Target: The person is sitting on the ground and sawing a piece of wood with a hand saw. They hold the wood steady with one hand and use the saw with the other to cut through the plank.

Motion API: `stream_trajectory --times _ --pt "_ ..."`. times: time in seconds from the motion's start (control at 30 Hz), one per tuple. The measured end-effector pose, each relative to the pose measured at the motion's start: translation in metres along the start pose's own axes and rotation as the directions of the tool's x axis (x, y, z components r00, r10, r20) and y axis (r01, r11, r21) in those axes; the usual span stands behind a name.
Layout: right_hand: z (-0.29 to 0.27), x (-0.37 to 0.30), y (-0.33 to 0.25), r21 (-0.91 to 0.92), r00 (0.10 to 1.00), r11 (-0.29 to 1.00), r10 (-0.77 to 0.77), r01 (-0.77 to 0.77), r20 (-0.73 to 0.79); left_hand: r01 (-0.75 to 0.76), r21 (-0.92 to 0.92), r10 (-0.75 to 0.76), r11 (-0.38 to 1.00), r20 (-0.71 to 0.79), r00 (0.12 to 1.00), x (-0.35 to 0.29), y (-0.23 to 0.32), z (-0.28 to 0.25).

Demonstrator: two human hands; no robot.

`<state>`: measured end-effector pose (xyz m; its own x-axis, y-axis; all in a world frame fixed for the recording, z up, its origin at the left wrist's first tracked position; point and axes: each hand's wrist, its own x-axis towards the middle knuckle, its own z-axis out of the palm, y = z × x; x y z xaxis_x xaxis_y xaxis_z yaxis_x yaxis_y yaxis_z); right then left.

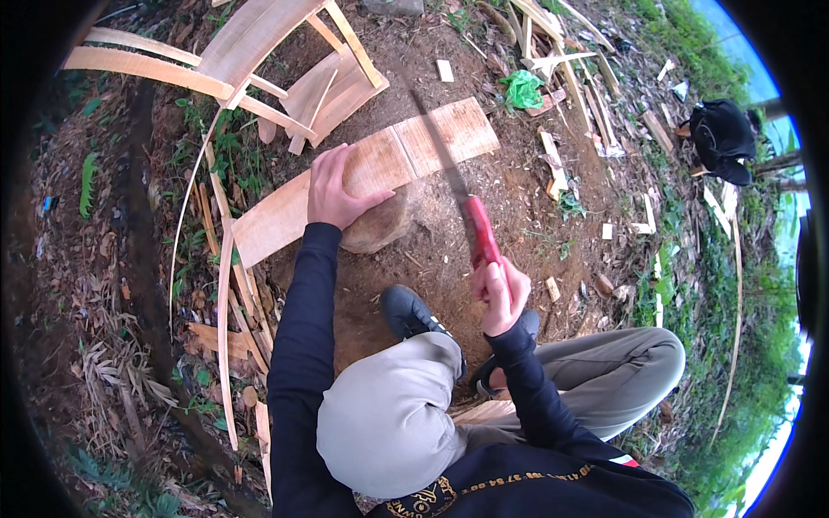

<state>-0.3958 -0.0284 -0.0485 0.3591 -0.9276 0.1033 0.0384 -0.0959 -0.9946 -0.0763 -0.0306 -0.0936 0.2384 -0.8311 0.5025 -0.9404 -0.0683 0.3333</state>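
Observation:
A light wooden board [371,164] lies slantwise across a round stump [380,226]. A thin line crosses the board right of its middle. My left hand [337,186] presses on the board with its fingers spread, thumb toward the right. In my right hand [503,293] is the red handle of a hand saw [480,226], with the fingers wrapped round it. The saw's dark blade reaches away from me over the right part of the board, blurred by motion; whether its teeth touch the wood I cannot tell.
A partly built wooden chair or frame [259,43] stands at the far left. Long wooden strips [226,319] lie left of me. Scrap wood [596,104] and a green plastic bag [522,89] lie at the far right, with a black backpack [721,138] beyond.

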Motion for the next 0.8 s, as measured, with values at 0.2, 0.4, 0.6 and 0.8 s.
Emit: stream_trajectory --times 0.2,0.4,0.6,0.8 --pt "0.007 -0.007 0.026 -0.152 0.999 0.987 -0.049 0.05 0.013 0.11 0.114 -0.125 0.987 0.137 0.983 0.015 0.021 0.008" --pt "0.01 -0.008 0.033 -0.089 1.0 0.996 -0.019 0.02 0.02 0.192 0.227 -0.203 0.955 0.027 0.979 0.015 0.023 0.044" --pt "0.014 -0.005 0.031 -0.079 0.999 0.996 -0.034 0.035 0.003 0.196 0.194 -0.2 0.961 0.0 0.98 0.021 0.023 0.051" --pt "0.012 -0.003 0.033 -0.11 0.997 0.991 -0.072 0.075 0.025 0.17 0.202 -0.171 0.965 -0.012 0.985 0.023 0.023 0.05"
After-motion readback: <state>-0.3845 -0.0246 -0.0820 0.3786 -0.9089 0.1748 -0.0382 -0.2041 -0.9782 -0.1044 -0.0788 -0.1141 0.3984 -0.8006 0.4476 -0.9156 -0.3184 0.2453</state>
